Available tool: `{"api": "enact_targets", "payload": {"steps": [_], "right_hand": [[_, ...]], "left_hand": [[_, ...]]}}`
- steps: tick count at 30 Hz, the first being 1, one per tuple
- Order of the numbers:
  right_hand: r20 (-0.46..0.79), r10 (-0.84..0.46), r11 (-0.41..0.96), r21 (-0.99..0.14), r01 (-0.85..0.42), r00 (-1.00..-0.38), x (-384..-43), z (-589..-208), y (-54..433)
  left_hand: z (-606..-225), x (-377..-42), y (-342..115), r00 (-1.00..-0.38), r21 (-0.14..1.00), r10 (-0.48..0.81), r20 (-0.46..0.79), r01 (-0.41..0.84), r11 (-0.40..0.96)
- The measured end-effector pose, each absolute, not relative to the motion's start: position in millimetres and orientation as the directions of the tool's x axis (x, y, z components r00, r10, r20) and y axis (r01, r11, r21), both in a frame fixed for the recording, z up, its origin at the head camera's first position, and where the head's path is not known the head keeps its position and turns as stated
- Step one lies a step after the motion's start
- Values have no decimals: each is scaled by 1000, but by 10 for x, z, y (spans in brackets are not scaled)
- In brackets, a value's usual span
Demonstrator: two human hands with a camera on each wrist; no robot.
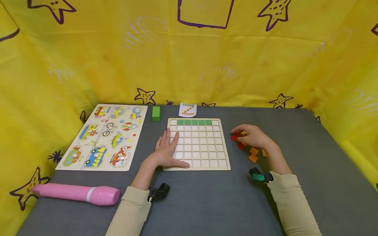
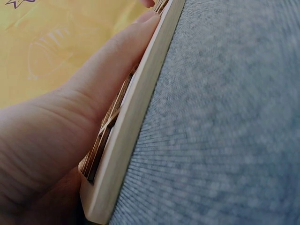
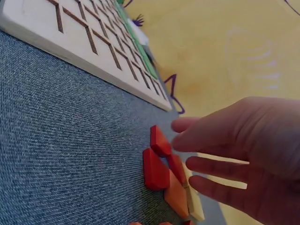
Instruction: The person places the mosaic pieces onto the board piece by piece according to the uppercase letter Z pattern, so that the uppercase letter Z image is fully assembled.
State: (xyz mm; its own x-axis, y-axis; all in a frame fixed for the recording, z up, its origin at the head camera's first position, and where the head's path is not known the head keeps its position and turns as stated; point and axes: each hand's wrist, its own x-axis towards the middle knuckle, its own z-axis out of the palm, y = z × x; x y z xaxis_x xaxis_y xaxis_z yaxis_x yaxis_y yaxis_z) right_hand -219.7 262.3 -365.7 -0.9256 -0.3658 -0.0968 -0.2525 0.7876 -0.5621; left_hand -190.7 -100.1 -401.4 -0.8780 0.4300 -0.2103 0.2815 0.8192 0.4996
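My left hand (image 1: pixel 165 152) rests spread over the left side of a wooden grid board (image 1: pixel 203 144), its thumb along the near edge. Close up in the left wrist view, the thumb (image 2: pixel 108 61) lies on the board's frame. Green tiles (image 1: pixel 194 122) fill most of the top row; the other cells are bare. To the right of the board, my right hand (image 1: pixel 254 136) hovers at a small pile of tiles, fingers loosely bent. Its fingertips are right by a red tile (image 3: pixel 160 140), with another red tile (image 3: pixel 155 169), an orange tile (image 3: pixel 176 196) and yellow tiles alongside.
Behind the board are a pattern card (image 1: pixel 187 109) and a green block (image 1: pixel 156 113). A vehicle peg puzzle (image 1: pixel 101 137) lies at left, with a pink marker-shaped object (image 1: pixel 76 193) nearer me. Loose orange tiles (image 1: pixel 253 158) lie near the right wrist. A yellow curtain (image 1: pixel 189 65) encloses the table.
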Motion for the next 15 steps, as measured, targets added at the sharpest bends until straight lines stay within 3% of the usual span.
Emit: {"api": "enact_targets", "payload": {"steps": [7, 15], "right_hand": [[-63, -405, 789, -528, -314, -912, -2221, -3720, 2624], [75, -390, 781, -501, -373, -918, -2303, -3888, 2614]], "left_hand": [[-4026, -1902, -1003, -879, 493, 433, -201, 291, 820], [-4018, -1912, -1000, -875, 484, 437, -207, 297, 823]]}}
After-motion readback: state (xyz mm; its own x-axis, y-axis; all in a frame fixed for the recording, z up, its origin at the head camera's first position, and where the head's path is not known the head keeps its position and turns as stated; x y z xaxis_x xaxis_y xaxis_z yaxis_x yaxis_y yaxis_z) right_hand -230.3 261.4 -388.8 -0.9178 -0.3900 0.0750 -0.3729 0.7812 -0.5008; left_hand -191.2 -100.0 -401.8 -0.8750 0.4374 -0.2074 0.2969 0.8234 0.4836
